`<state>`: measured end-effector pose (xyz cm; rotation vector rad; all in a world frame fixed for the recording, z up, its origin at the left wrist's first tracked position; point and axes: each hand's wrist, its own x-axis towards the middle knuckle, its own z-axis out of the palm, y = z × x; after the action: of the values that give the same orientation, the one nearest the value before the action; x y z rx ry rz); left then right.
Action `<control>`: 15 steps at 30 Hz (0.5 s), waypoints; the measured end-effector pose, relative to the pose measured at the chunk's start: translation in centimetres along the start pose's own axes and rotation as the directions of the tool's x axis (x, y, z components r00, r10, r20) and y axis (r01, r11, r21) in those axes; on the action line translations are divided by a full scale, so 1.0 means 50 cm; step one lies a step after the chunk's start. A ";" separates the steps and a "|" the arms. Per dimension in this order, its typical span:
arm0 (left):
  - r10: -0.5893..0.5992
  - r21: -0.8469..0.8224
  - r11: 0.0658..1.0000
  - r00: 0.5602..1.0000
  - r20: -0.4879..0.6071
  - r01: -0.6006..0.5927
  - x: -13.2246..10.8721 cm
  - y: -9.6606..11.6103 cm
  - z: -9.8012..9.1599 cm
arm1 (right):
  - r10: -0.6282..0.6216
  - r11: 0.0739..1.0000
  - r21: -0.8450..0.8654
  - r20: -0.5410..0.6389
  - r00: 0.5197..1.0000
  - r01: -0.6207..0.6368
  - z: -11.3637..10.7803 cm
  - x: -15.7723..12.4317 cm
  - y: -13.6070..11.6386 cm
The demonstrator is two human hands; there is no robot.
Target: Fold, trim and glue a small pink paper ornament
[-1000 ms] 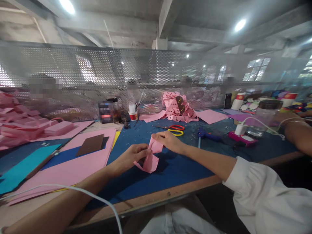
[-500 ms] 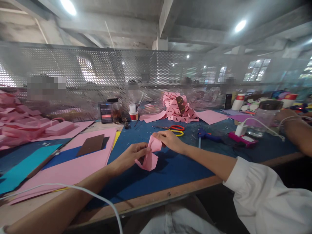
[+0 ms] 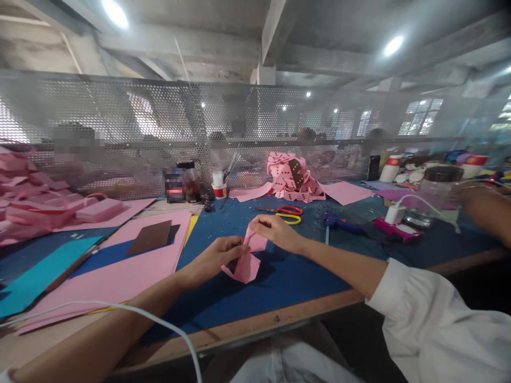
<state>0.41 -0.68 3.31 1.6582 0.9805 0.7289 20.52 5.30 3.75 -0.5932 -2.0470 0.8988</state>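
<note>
Your left hand pinches the folded pink paper near its middle, and your right hand grips its top end, so you hold it between both hands over the blue tabletop. Just beyond your right hand lie the scissors; a blue glue gun is farther right. Dotted pink cutouts sit heaped behind, and pink sheets lie to your left.

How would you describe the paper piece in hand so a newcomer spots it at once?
Start at the blue tabletop in front of the person. Over its near part, the left hand and right hand hold the pink piece. Unlike the flat pink sheets to the left and the dotted pink pile behind, it is folded into angled faces and held in both hands.
</note>
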 end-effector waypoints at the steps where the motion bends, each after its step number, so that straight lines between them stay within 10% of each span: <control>1: -0.002 0.002 1.000 1.000 0.006 0.002 0.000 0.000 0.000 | -0.001 1.000 0.002 0.012 1.000 0.001 0.000 0.000 -0.001; 15: 0.009 -0.001 1.000 1.000 0.007 -0.009 -0.001 -0.003 0.004 | 0.016 0.997 -0.081 -0.015 1.000 -0.017 0.001 -0.001 0.003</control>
<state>0.51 -0.77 3.10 1.6641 0.9679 0.7297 20.53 5.37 3.60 -0.6591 -2.0764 0.8225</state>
